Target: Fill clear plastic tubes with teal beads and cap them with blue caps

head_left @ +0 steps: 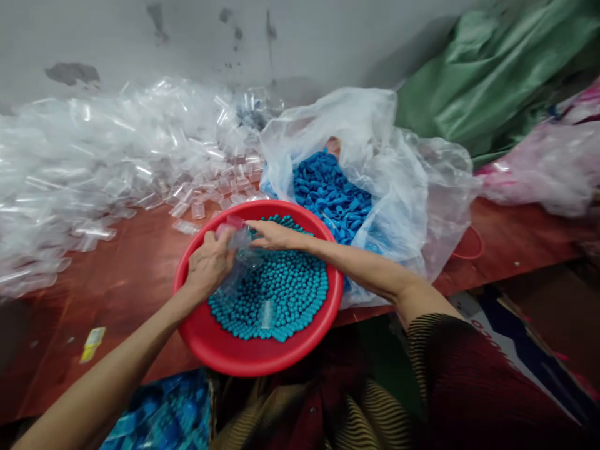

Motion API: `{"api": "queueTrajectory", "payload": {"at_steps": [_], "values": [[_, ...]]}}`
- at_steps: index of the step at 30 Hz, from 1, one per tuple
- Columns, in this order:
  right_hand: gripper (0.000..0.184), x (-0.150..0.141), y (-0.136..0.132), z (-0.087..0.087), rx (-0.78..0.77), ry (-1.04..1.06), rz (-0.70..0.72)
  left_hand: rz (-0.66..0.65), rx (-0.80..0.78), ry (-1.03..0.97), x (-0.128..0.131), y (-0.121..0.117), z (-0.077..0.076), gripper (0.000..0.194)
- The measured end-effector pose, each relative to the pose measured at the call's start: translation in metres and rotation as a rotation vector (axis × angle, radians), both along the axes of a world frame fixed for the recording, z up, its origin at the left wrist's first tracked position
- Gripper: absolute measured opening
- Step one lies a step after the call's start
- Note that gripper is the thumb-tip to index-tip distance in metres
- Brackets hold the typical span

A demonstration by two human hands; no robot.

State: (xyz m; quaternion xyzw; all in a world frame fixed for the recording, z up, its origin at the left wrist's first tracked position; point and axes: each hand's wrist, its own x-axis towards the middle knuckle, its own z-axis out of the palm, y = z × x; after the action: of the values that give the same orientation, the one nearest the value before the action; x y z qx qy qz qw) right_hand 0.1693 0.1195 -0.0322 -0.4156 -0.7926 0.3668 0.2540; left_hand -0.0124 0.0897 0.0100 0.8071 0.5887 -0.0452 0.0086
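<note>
At the back, a grey wall (304,44) with dark, peeled-looking patches; before it, a reddish tabletop (135,269). Across the left of that top, a broad heap of clear plastic sleeves (117,150), thinning toward the middle into loose single pieces. Behind at the right, a crumpled green sheet (487,69). Right of the heap, a slack translucent plastic bag (398,169), mouth open on a mound of blue plastic caps (328,194). Just in front of the bag, at the near edge of the tabletop, a round red basin (262,364), with a bed of turquoise beads (300,281) inside. Over the basin's left part, left hand (210,262) curled around a few clear plastic pieces (242,240), blurred; right hand (276,236) reaching in from the right, fingertips at those same pieces, whether pinching or merely touching impossible to tell. On the tabletop near the left forearm, a small yellow-and-white strip (92,345). Smallest, on the beads, a lone clear sleeve (266,314).
</note>
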Motion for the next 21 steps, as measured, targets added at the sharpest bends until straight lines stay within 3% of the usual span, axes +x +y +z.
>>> {"api": "queueTrajectory", "payload": {"at_steps": [4, 7, 9, 11, 14, 16, 18, 21], "values": [[0.042, 0.016, -0.002, 0.016, 0.049, 0.2, -0.132, -0.032, -0.105, 0.119, -0.009, -0.016, 0.004, 0.053], [0.03, 0.063, -0.012, 0.028, 0.149, 0.299, -0.309, -0.071, -0.027, 0.112, -0.002, -0.03, 0.021, 0.048], [0.028, 0.104, -0.019, 0.023, 0.199, 0.252, -0.549, -0.096, 0.024, -0.102, 0.016, -0.035, 0.032, 0.044], [0.03, 0.142, -0.023, 0.005, 0.227, 0.085, -0.754, -0.138, -0.079, -0.455, 0.046, -0.031, 0.037, 0.04], [0.047, 0.186, -0.019, -0.032, 0.126, -0.193, -0.873, -0.109, -0.427, -0.943, 0.11, -0.006, 0.035, 0.042], [0.052, 0.207, -0.008, -0.051, 0.101, -0.239, -0.876, 0.053, -0.598, -1.143, 0.157, 0.02, 0.028, 0.046], [0.052, 0.225, 0.007, -0.062, 0.102, -0.264, -0.859, 0.364, -0.661, -1.282, 0.196, 0.05, 0.017, 0.043], [0.05, 0.248, 0.031, -0.068, 0.084, -0.14, -0.891, 0.472, -0.627, -1.313, 0.232, 0.092, -0.003, 0.04]]}}
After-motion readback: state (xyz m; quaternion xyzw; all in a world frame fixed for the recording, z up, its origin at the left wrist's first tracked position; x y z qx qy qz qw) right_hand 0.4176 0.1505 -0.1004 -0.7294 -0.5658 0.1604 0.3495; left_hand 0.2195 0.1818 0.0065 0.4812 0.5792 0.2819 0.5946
